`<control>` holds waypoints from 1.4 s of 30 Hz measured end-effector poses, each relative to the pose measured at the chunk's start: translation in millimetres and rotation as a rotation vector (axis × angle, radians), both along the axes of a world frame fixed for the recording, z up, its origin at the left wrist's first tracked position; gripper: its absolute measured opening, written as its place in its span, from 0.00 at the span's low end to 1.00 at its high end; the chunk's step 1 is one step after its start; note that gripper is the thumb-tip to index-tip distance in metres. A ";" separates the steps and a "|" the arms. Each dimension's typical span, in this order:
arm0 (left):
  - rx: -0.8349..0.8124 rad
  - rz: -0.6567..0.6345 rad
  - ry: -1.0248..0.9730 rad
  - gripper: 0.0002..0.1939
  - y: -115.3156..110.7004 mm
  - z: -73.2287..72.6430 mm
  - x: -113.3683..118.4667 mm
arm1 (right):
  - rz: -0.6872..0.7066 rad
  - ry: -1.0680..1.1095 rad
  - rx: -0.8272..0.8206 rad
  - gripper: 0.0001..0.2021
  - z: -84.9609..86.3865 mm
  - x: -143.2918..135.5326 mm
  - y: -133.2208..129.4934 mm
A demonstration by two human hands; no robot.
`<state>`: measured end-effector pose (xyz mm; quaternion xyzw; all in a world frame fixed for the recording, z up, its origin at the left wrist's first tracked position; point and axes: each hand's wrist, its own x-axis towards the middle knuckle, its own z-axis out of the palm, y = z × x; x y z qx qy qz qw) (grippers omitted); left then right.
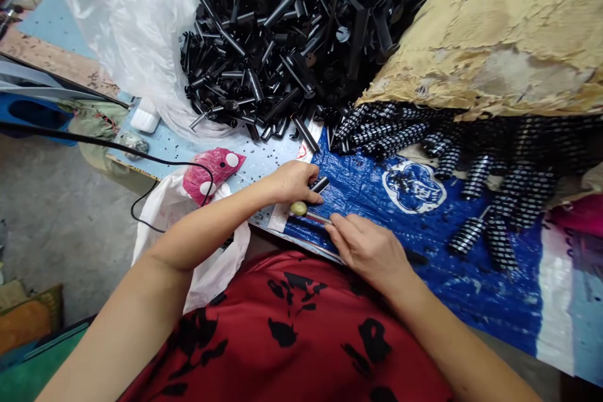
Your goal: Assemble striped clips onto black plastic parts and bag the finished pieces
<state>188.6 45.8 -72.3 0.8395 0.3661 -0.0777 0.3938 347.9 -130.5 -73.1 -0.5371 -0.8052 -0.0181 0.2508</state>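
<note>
Head view: the left hand [298,183] has fingers clamped on a black tube [320,184] over the blue sheet [475,301], the right hand [370,244] pinches a thin rod [317,218]; the step seems handwork on the tube, calling next for steady grip

A passable lane crosses the blue sheet [351,185] ahead of the right hand [367,248]. Heaped black tubes [285,5] block beyond the left hand [294,183]; checkered rods [525,198] obstruct farther right.
</note>
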 end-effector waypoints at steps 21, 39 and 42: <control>0.858 -0.209 -0.015 0.11 45.2 13.6 -8.3 | -0.433 -0.123 -0.044 0.18 -12.6 84.2 45.6; -0.594 0.766 -0.818 0.22 -36.8 14.8 -1.0 | -0.452 1.031 -0.372 0.23 -5.2 74.4 27.9; -0.722 0.787 -0.820 0.23 -50.7 18.1 3.6 | -0.537 1.675 -0.620 0.30 2.2 44.7 20.0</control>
